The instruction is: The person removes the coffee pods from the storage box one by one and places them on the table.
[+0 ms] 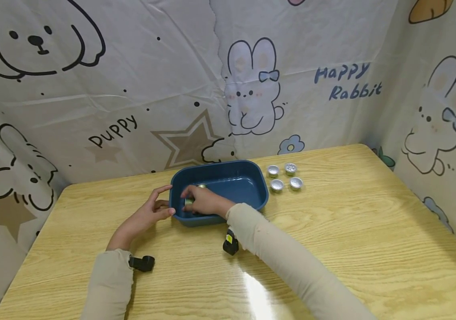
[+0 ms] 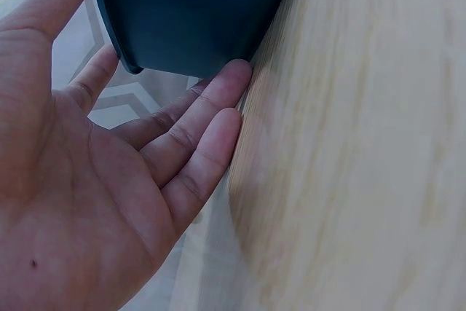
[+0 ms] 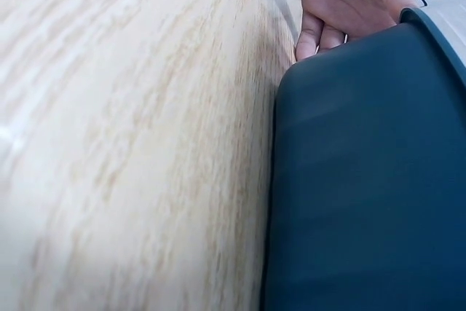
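A dark blue rectangular basin (image 1: 236, 218) stands on the table. My left hand (image 1: 147, 214) is at its left end, with thumb and index finger touching the rim. In the left wrist view its fingers (image 2: 196, 165) lie fairly straight and spread beside the basin wall. Inside the basin's left part, my right hand (image 1: 205, 201) reaches down and pinches a small greenish-gold cup (image 1: 189, 202), partly covered by the fingers. Another small cup (image 1: 201, 186) shows behind that hand. The right wrist view shows only the basin's outer wall (image 3: 364, 165) and the left hand beyond it.
Several small silver foil-topped cups (image 1: 276, 185) stand in a cluster on the table, right of the basin. The wooden table (image 1: 352, 231) meets cloth printed with cartoon animals (image 1: 252, 89) at the back and sides. Black wrist cameras (image 1: 143, 263) are strapped on both sleeves.
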Demonstrator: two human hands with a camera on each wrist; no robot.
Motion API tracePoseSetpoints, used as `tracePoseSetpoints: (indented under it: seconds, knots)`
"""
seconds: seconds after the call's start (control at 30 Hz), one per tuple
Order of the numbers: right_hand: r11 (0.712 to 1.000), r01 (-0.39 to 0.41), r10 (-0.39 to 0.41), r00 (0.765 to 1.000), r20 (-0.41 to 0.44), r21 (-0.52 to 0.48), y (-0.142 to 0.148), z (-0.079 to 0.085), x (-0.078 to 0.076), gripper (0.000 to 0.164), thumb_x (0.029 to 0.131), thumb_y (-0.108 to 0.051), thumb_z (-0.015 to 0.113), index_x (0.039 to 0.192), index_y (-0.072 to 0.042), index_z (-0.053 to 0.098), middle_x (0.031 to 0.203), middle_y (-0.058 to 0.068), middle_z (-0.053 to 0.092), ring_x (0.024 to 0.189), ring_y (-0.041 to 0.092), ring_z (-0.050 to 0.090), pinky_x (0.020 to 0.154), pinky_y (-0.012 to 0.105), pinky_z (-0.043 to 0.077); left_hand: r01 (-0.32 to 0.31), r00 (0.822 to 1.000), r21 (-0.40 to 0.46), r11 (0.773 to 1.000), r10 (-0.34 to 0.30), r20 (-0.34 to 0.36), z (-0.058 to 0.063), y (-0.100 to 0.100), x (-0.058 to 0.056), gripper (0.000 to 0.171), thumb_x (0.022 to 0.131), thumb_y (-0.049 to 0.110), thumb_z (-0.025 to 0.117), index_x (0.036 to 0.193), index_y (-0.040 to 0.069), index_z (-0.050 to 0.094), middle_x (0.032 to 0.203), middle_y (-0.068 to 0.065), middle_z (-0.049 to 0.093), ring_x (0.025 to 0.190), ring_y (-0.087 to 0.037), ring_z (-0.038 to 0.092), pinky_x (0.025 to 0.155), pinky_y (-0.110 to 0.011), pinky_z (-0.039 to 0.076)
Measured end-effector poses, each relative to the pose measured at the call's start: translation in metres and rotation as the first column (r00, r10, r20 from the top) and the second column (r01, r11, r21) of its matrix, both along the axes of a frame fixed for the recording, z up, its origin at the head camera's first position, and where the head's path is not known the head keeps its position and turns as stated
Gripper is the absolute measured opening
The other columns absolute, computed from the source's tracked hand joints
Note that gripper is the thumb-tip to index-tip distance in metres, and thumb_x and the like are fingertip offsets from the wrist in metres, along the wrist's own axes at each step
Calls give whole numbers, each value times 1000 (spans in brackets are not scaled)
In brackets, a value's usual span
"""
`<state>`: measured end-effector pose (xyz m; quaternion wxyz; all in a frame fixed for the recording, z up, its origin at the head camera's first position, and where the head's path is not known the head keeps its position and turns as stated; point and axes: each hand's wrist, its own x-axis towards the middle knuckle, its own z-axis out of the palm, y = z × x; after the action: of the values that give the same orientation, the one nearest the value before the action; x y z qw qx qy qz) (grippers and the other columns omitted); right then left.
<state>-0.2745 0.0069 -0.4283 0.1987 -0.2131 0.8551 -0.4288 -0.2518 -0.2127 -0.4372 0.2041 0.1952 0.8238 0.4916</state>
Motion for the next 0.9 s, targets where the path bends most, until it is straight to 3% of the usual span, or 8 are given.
tracePoseSetpoints:
  seconds: [0.37,0.67,0.9]
  knots:
    - [999,-16,16,1000,-4,32,0,1,1,33,92,-15,66,122,-5,55,117,16,63,77,12,62,71,23,51,0,1000,7,1000,0,1,-1,0,0,73,100,27,55,155,22,8,141,-30,42,131,-43,42,108,-60,33]
    - [998,-30,31,999,-15,54,-1,0,0,32,92,-16,66,120,-5,56,108,13,67,77,10,62,70,23,50,3,1000,8,1000,-3,-2,-1,0,-1,72,100,27,54,154,22,7,139,-30,44,129,-42,45,107,-60,33]
    - [999,-9,9,1000,-20,45,0,1,1,31,92,-15,65,121,-7,56,119,13,64,103,21,63,82,30,51,1,1000,10,1000,-1,-5,-2,0,-1,72,100,27,54,155,22,8,140,-30,43,130,-43,43,107,-60,33]
